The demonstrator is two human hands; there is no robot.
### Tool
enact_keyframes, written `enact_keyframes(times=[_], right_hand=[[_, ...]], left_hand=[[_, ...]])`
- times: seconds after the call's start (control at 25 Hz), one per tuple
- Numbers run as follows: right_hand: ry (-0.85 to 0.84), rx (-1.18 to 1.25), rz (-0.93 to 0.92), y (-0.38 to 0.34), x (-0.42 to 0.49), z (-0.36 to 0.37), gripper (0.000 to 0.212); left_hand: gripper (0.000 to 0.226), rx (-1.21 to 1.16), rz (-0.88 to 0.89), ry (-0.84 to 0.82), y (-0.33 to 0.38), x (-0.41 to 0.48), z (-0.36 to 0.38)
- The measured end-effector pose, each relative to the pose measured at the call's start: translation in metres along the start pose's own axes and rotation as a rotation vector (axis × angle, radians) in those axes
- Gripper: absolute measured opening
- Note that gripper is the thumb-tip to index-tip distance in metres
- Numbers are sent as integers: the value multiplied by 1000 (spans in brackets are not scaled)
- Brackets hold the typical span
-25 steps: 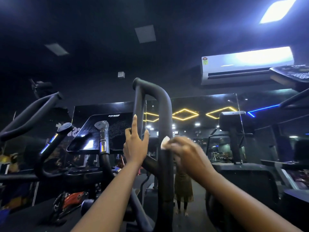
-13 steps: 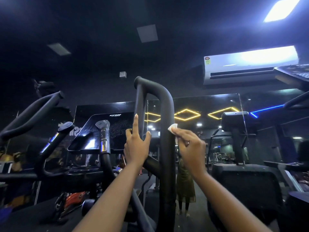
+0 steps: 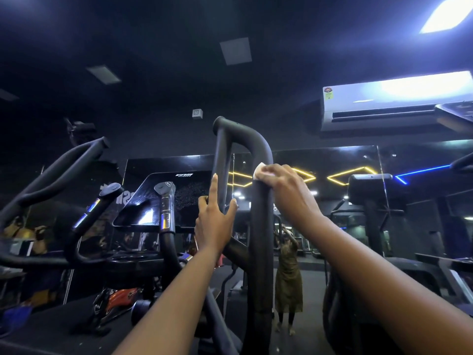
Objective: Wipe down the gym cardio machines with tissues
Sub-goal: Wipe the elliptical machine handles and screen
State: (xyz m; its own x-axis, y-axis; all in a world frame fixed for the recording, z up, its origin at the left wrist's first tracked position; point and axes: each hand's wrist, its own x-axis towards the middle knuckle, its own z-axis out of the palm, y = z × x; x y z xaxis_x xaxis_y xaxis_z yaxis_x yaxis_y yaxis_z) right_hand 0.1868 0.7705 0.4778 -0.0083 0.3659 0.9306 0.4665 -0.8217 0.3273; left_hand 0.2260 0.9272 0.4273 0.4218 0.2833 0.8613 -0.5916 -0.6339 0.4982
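Dim gym, black ceiling, machines in a row.

Right hand (image 3: 284, 190): raised, fingers curled over a small crumpled white tissue (image 3: 259, 170). It presses the tissue against the thick black padded handlebar (image 3: 261, 239) of the cardio machine, just below the bar's top bend. Only a corner of the tissue shows, past the fingertips on the side toward the left hand. The rest is covered by the fingers.

Left hand (image 3: 215, 221): lower than the right and just beside it, across the handlebar. It holds a thinner black upright tube (image 3: 222, 155). Thumb on the side nearest the right hand, forefinger straight up along the tube, the other fingers wrapped round the far side.

Beyond the left hand, away from the right: a dark slanted console screen (image 3: 163, 201) with a glare patch. Further out that way, the curved black arm of a neighbouring machine (image 3: 51, 180).

Beyond the right hand: a wall mirror (image 3: 332, 160) showing yellow diamond-shaped light strips (image 3: 350, 175). Below the right wrist it shows the reflection of a standing person in a long olive garment (image 3: 288, 278).

Above the right hand, high on the wall: a white split air conditioner (image 3: 394, 98). Higher again, a bright rectangular ceiling light panel (image 3: 445, 16).
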Motion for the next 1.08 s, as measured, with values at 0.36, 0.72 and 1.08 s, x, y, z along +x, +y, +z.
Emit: enact_keyframes(times=[0.36, 0.72, 1.08], right_hand=[[-23, 79, -147, -1, -4, -20, 30], [59, 45, -13, 19, 45, 4, 27], [94, 50, -132, 34, 114, 1, 21]], left_hand=[[68, 50, 3, -63, -2, 5, -4], [66, 62, 90, -74, 12, 62, -13], [66, 12, 117, -68, 17, 85, 0]])
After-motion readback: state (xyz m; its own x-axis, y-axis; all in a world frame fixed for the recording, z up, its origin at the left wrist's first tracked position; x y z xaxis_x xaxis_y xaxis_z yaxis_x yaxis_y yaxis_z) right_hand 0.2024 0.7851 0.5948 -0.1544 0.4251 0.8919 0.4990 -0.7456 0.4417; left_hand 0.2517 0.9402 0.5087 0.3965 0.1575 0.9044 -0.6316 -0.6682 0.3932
